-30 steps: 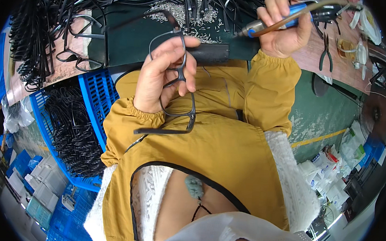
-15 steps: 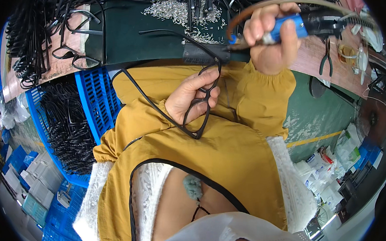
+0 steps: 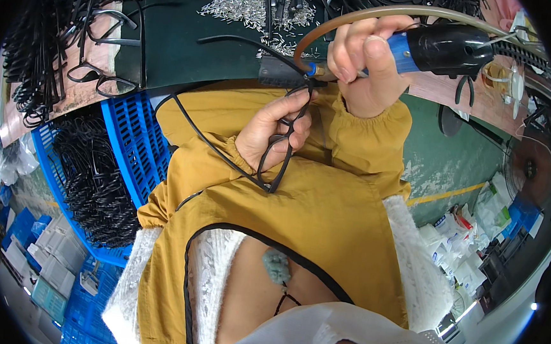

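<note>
My left hand [image 3: 272, 127] grips a black eyeglass frame [image 3: 274, 183] over my lap, one rim pointing toward me. One temple runs left across my sleeve; the other reaches out over the bench. My right hand [image 3: 375, 70] is wrapped round a blue and black electric screwdriver [image 3: 450, 50], held nearly level. A brown hose [image 3: 363, 13] arches over it to a blue fitting near the tip. That tip is at the frame's hinge end, just above my left fingertips; whether it touches is too small to tell. A black block [image 3: 279, 72] lies behind, at the bench edge.
Silver screws [image 3: 255, 11] are heaped on the dark green mat [image 3: 175, 56]. Black temples and frames crowd the bench's back and left. A blue basket [image 3: 133, 149] of black frames stands at my left. Black-handled pliers [image 3: 465, 92] lie at the right; a fan [image 3: 525, 167] stands beyond.
My right hand has brought the screwdriver tip left and slightly down to the frame's hinge end. The tool shows more of its black body. My left hand has shifted slightly, still holding the frame.
</note>
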{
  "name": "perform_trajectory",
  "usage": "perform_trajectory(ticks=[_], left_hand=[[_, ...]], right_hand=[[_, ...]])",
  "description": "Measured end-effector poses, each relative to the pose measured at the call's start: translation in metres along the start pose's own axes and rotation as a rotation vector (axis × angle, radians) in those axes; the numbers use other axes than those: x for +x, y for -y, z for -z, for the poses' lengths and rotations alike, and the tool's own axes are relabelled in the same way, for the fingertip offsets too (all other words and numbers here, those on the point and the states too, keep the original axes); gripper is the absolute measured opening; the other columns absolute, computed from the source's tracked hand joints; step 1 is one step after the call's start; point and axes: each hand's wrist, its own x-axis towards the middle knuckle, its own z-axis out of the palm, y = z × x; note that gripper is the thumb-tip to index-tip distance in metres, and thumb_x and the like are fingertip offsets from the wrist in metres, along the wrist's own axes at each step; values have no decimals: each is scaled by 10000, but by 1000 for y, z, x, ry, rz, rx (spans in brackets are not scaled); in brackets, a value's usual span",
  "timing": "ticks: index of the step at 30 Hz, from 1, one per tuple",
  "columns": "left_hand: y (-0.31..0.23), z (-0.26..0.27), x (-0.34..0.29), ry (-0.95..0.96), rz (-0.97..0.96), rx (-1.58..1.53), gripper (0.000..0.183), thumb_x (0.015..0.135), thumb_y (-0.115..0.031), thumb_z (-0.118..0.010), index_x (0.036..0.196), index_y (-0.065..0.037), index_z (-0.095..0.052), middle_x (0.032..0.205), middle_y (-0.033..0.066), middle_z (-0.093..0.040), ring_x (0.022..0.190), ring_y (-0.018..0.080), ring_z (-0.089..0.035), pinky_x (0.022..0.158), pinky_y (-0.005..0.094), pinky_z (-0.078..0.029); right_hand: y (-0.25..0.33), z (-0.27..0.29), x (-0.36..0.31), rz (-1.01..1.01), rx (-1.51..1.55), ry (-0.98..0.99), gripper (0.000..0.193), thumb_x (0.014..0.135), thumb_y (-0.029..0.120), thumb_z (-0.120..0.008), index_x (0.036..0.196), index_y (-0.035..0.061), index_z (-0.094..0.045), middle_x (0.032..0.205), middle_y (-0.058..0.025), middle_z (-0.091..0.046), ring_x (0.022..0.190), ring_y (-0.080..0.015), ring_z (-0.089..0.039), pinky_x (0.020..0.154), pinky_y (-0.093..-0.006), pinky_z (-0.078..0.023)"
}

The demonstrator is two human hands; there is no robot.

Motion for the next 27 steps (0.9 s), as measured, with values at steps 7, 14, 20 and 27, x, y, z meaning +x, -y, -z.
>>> perform_trajectory(ticks=[7,14,20,27], left_hand=[[-2,-10,-4,-212,9,176,370,1076,-399,-496,1192,-89,-661,615,43,-525,448,167,-468,423,276,-358],[-46,-20,-21,129,-443,363,492,936,-283,-515,1269,67,-604,864,60,-584,847,196,-640,665,274,-515],[-21,-17,-4,-25,-1219,983,228,984,13,-625,1200,-9,-556,1100,110,-561,1146,273,-617,966,388,-568],[7,3,-15,-148,-1176,1311,186,1073,-117,-543,1141,2,-669,1407,306,-587,1280,371,-615,1095,399,-452]], right_hand=[[12,16,39,-9,136,41,141,1063,277,-525,1100,144,-554,734,24,-457,548,-67,-400,452,-237,-322],[-7,37,84,198,-80,-197,113,1060,252,-583,1027,147,-559,665,19,-428,475,-93,-383,407,-240,-301],[5,34,78,130,56,6,170,1061,271,-582,967,143,-520,674,4,-421,492,-96,-385,410,-239,-294],[-2,24,43,-15,0,160,326,1017,314,-657,1294,181,-548,687,-1,-434,503,-115,-414,432,-262,-322]])
